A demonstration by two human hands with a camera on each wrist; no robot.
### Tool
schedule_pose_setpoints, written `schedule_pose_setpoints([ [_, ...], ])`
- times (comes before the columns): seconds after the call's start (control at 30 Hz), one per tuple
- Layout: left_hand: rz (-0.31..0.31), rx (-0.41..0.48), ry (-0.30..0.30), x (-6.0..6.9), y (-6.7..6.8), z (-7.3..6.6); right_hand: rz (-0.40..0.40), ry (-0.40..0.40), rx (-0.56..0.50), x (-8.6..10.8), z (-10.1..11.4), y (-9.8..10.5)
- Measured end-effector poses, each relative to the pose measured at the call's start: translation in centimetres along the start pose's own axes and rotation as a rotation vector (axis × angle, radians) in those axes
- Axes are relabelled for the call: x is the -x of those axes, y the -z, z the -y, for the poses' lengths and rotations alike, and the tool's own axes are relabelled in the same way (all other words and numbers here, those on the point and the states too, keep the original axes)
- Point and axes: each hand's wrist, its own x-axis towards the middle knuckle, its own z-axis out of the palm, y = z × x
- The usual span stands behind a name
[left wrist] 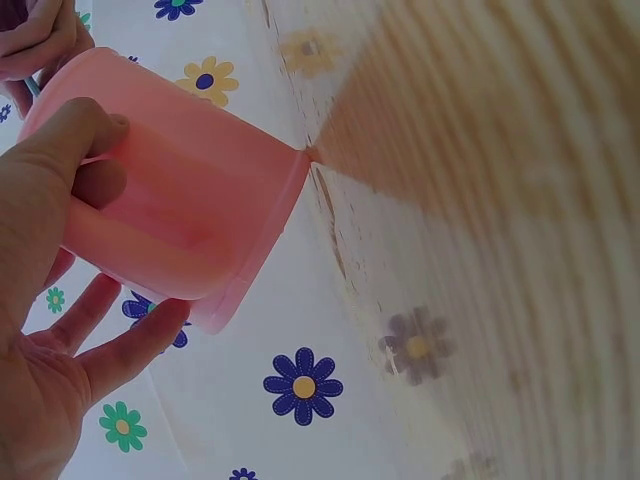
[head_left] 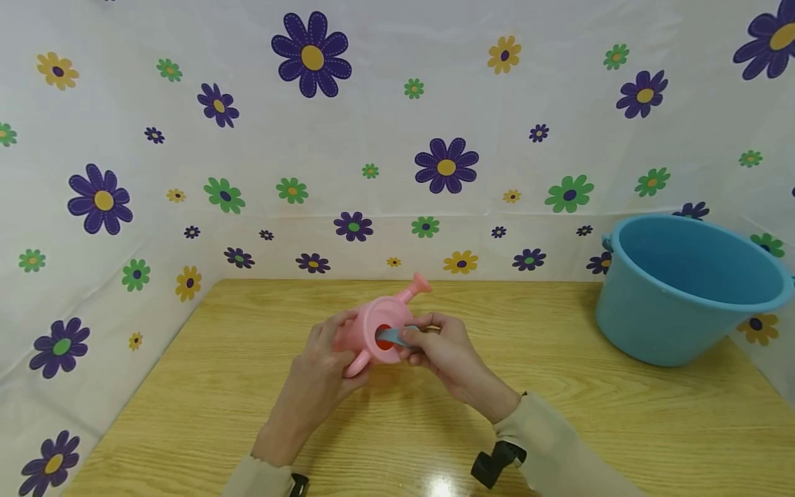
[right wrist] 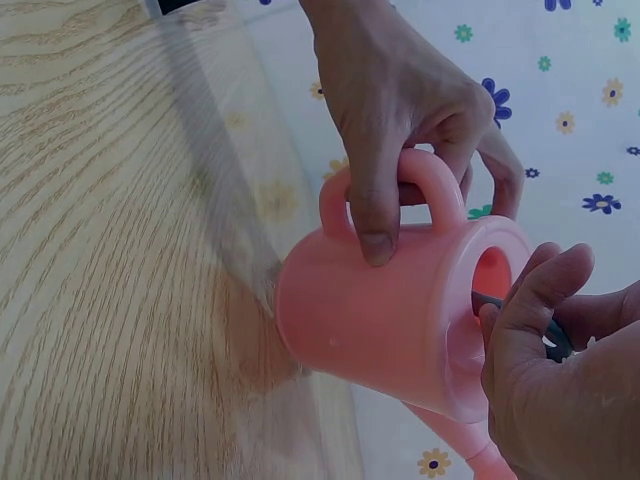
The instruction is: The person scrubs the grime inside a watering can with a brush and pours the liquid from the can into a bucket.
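Note:
A pink watering can [head_left: 371, 319] is tilted over the table, its opening facing me and its spout pointing away to the right. In the right wrist view the low edge of the can [right wrist: 375, 300] appears to touch the tabletop. My left hand [head_left: 323, 359] grips the can at its handle and side. A slim blue-grey implement [head_left: 393, 336] reaches into the opening, its outer end pinched in my right hand [head_left: 450, 351]. Its inner end is hidden, so I cannot tell its kind. Red shows inside the opening.
A large light-blue bucket [head_left: 658, 310] stands at the right back of the wooden table [head_left: 205, 407]. White sheeting [head_left: 373, 124] printed with flowers rises along the back and sides.

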Motion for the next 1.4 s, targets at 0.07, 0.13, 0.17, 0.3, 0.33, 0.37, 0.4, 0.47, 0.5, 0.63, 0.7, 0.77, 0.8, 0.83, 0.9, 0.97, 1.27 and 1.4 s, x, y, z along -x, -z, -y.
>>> schedule_pose_setpoints([
  [0.07,0.000,0.003,0.003,0.0,0.0,0.0,0.003,0.000,-0.001,0.1,0.0,0.0],
  [0.13,0.000,0.006,0.000,0.0,0.0,0.0,0.002,-0.003,0.000,0.2,0.1,0.1],
  [0.17,-0.001,0.006,-0.002,0.0,0.0,0.0,0.000,-0.003,0.003,0.2,0.2,0.1],
  [0.3,-0.007,0.010,-0.012,0.1,-0.1,0.0,-0.013,-0.005,0.029,0.5,0.5,0.3],
  [0.33,-0.008,0.012,-0.014,0.1,-0.1,0.1,-0.015,-0.006,0.037,0.6,0.6,0.4],
  [0.37,-0.010,0.013,-0.013,0.1,-0.1,0.1,-0.015,-0.007,0.041,0.6,0.7,0.4],
  [0.4,-0.012,0.016,-0.011,0.1,-0.1,0.2,-0.012,-0.008,0.044,0.7,0.8,0.5],
  [0.47,-0.017,0.015,-0.005,0.1,-0.2,0.3,-0.003,-0.008,0.050,0.9,1.0,0.7],
  [0.5,-0.019,0.017,-0.002,0.1,-0.2,0.3,0.002,-0.008,0.050,1.0,1.0,0.8],
  [0.63,-0.024,0.020,0.011,0.2,-0.2,0.5,0.022,-0.003,0.052,1.4,1.3,1.4],
  [0.7,-0.024,0.026,0.015,0.2,-0.1,0.5,0.028,-0.004,0.053,1.5,1.4,1.6],
  [0.77,-0.025,0.030,0.018,0.2,-0.1,0.6,0.031,-0.006,0.053,1.6,1.5,1.8],
  [0.8,-0.026,0.033,0.018,0.2,-0.1,0.6,0.032,-0.007,0.054,1.6,1.5,1.9],
  [0.83,-0.028,0.035,0.018,0.2,-0.1,0.6,0.033,-0.009,0.054,1.7,1.5,2.0],
  [0.9,-0.031,0.036,0.017,0.2,-0.1,0.6,0.035,-0.011,0.051,1.8,1.6,2.2],
  [0.97,-0.034,0.037,0.016,0.2,-0.1,0.6,0.038,-0.012,0.049,1.8,1.7,2.3],
  [1.27,-0.037,0.042,0.018,0.1,-0.1,0.7,0.041,-0.017,0.046,1.9,1.7,2.3],
  [1.4,-0.041,0.043,0.018,0.1,-0.1,0.8,0.038,-0.012,0.052,1.7,1.6,2.0],
])
